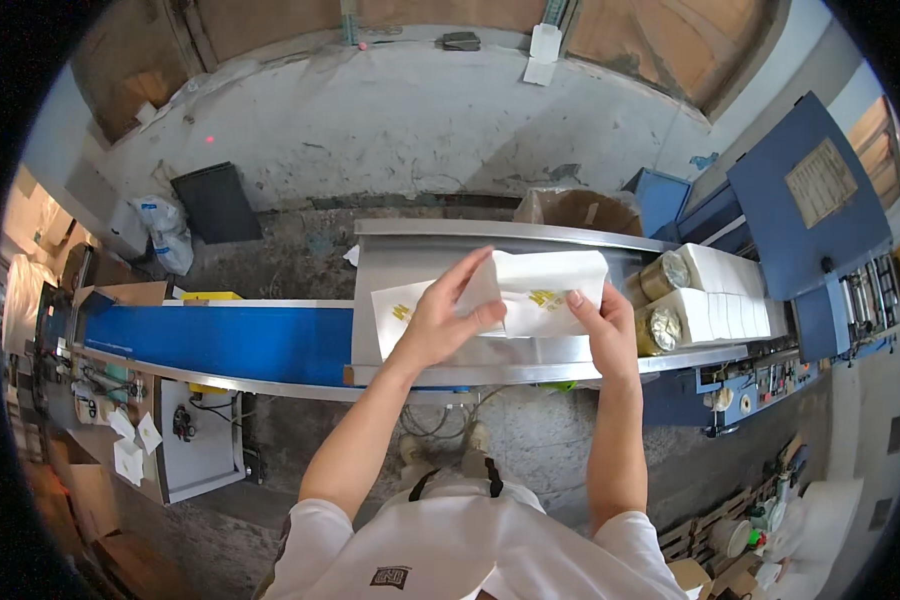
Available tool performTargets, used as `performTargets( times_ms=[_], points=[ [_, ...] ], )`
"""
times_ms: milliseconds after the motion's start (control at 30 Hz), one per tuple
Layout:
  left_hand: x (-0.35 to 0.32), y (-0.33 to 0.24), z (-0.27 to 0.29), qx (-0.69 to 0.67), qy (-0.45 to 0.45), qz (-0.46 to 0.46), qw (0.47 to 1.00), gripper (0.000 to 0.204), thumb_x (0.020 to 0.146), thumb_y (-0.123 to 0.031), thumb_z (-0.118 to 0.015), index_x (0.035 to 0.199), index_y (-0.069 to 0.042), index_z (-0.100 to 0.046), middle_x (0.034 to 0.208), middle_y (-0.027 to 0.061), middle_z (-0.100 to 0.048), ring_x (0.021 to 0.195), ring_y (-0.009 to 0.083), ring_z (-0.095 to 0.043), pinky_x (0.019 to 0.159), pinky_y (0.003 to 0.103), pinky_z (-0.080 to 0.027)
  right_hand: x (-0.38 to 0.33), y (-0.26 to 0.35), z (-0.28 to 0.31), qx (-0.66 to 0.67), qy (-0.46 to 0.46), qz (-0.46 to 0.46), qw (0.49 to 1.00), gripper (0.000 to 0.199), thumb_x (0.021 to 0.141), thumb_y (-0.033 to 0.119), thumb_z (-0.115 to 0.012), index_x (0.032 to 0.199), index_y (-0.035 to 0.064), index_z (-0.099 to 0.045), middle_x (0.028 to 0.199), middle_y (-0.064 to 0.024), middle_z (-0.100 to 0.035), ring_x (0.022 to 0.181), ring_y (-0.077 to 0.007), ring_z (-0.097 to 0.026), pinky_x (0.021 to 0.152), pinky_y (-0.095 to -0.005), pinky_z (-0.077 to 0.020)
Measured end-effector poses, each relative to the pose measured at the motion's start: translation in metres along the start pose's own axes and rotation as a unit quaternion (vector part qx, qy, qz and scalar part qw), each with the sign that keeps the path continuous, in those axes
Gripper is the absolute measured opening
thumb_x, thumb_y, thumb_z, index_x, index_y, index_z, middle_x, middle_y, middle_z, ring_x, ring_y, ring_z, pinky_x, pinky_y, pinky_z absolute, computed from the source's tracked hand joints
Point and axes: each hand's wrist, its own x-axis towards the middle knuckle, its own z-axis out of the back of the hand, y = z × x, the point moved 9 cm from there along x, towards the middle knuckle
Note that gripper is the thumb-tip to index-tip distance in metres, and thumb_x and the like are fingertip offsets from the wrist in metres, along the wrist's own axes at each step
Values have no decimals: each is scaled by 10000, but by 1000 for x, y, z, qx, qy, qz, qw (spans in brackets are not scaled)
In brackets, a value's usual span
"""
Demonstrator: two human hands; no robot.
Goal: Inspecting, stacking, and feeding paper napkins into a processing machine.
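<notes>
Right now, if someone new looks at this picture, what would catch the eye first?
Most striking is the stack of white paper napkins with a small gold print, held between the left hand and the right hand above the steel table at centre. Left of it runs a bright blue conveyor belt; at right, white napkin stacks leave the blue machine.

Left hand [448, 318] hides part of paper stack [545, 290]; gold print too blurry.
</notes>
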Motion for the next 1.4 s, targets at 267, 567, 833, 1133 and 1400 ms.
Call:
performTargets(
  times_ms=[267,567,833,1133,1400],
  points=[
    [-15,-19,-11,20,-22,14,999,555,782,-79,-795,1273,-33,-541,1217,85,-603,1133,171,-565,973,315,-459,-25,25,-35,-101,34,89,990,298,870,86,-713,1139,-30,-658,1100,-101,-651,931,-117,-589,790,-247,-475],
    [-50,44,-7,-71,-75,165,981,269,814,-48,-747,1067,-4,-667,1188,71,-642,1061,152,-607,910,281,-494,-38,22,-21,-41,-35,102,993,380,893,134,-706,1203,-65,-616,1210,-138,-614,1029,-150,-595,828,-260,-512],
    [-68,67,38,-177,-209,172,946,283,817,-58,-732,1065,28,-626,946,91,-680,843,146,-665,749,281,-541,113,2,125,-23,-169,104,980,361,907,298,-685,1058,-29,-690,958,-30,-678,845,-79,-567,753,-232,-449],
    [-19,92,14,-159,-187,243,939,380,803,-80,-756,1105,76,-585,992,141,-674,897,201,-682,748,308,-560,204,-72,224,-354,-193,115,908,501,850,355,-706,1158,-32,-626,1057,-180,-649,887,-292,-630,840,-375,-496],
    [43,158,-4,-121,-108,302,939,310,825,-80,-725,1084,64,-635,1052,148,-685,950,217,-673,796,329,-536,82,-132,39,-148,48,-98,983,692,876,298,-703,1404,-40,-410,1140,-194,-641,976,-208,-645,806,-331,-531]
  ],
)
